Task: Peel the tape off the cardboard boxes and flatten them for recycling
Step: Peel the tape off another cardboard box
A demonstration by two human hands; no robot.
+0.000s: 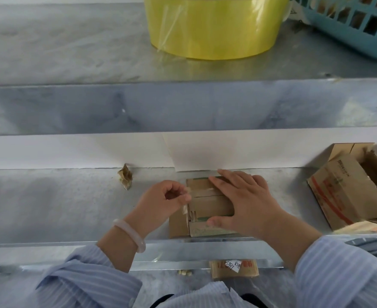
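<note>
Fingers (176, 187) of the left hand (160, 201) pinch a loose tape strip (185, 208) at the left edge of the small cardboard box (209, 204) on the metal shelf (49, 207), with the right hand (245, 203) spread flat on top, so the peel is best pulled low and steadily along the seam.

Small brown cardboard box (209, 203), flaps closed, clear tape (184, 209) loose along left edge

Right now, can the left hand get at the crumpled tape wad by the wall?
Probably yes: bare shelf lies between the left hand and the wad. But it is pinching tape on the small box, so it must let go first.
</note>
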